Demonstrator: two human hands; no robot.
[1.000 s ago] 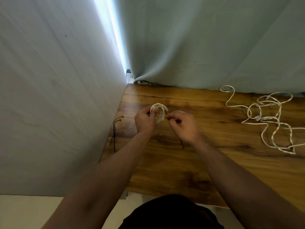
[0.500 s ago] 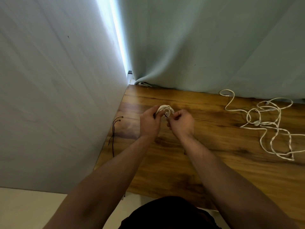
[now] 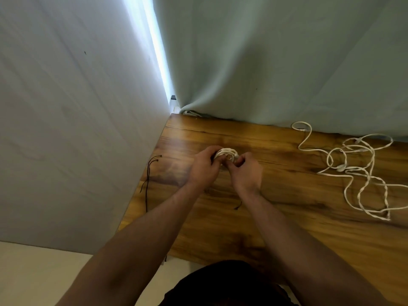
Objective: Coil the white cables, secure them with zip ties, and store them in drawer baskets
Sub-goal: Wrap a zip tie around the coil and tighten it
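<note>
Cables are partly done: on the worktop (image 3: 276,217) a loose white tangle (image 3: 362,173) lies uncoiled, well right; one small coil (image 3: 226,153) is gripped by the left hand (image 3: 204,167) while the right hand (image 3: 245,171) pinches at it, probably fastening; no baskets seen

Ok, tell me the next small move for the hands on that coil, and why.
Probably cinch a tie around the white coil. Both the left hand and right hand pinch it together above the table, so it looks fully wound. Whether a tie is already threaded is hidden by the fingers. The loose white cable comes later.
</note>
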